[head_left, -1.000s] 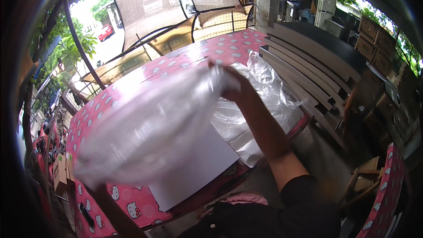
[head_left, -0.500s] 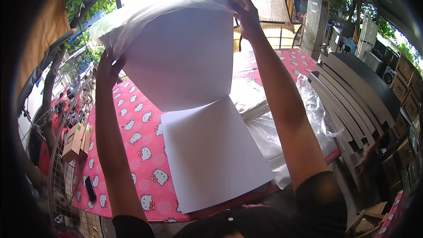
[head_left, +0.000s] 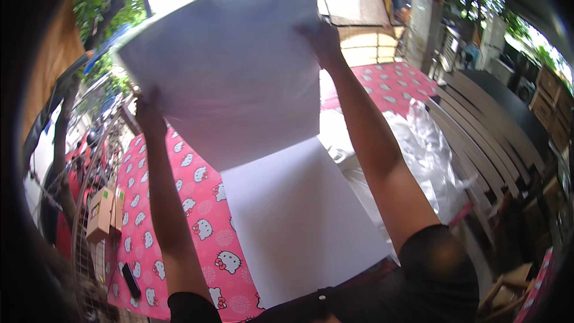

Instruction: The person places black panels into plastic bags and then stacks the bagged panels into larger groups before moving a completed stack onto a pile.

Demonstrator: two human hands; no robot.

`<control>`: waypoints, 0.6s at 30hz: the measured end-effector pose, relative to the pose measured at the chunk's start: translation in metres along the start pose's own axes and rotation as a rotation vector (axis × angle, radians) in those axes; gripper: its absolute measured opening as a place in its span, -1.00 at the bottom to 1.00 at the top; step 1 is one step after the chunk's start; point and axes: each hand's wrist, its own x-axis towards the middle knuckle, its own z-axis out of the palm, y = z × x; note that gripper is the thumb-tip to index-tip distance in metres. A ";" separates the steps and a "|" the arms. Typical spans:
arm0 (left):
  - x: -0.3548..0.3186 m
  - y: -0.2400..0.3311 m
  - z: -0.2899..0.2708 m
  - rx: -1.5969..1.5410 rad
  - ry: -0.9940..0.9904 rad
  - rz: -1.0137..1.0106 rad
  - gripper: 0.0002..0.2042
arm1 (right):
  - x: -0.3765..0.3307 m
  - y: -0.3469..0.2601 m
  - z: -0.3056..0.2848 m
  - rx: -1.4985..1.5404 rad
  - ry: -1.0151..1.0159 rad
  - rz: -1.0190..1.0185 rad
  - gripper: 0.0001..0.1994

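A large white sheet (head_left: 239,78) is held up, tilted, in front of me. My left hand (head_left: 150,116) grips it at its lower left edge. At its right edge, my right hand (head_left: 321,42) has its fingers on the near face and closes round the side. The sheet's lower edge meets the far edge of a flat white panel (head_left: 305,221) lying on the table near my body. Whether the two are one folded piece, I cannot tell. Crumpled clear plastic wrap (head_left: 418,149) lies to the right of the panel, partly behind my right forearm.
A pink cloth with white cat heads (head_left: 203,227) covers the table. A black phone (head_left: 130,281) lies on its left side, near a cardboard box (head_left: 104,215) by a wire fence. Long curved boards (head_left: 478,137) are stacked at the right, with several cartons (head_left: 547,107) beyond.
Plastic wrap that draped over the sheet's top edge no longer shows there. The sheet's top edge is now bare, and both hands sit lower along its sides.
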 end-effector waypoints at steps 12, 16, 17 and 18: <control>-0.030 0.050 0.000 -1.052 -0.090 -0.387 -0.53 | -0.032 0.043 -0.084 0.323 -0.345 0.275 -0.63; -0.051 0.056 -0.010 -1.185 -0.243 -0.700 -0.60 | -0.038 0.029 -0.077 0.554 -0.257 0.308 -0.68; -0.059 0.055 -0.007 -1.258 -0.242 -0.729 -0.61 | -0.044 0.032 -0.075 0.389 -0.229 0.303 -0.72; -0.068 0.057 -0.003 -1.313 -0.300 -0.719 -0.62 | -0.048 0.045 -0.078 0.210 -0.191 0.297 -0.75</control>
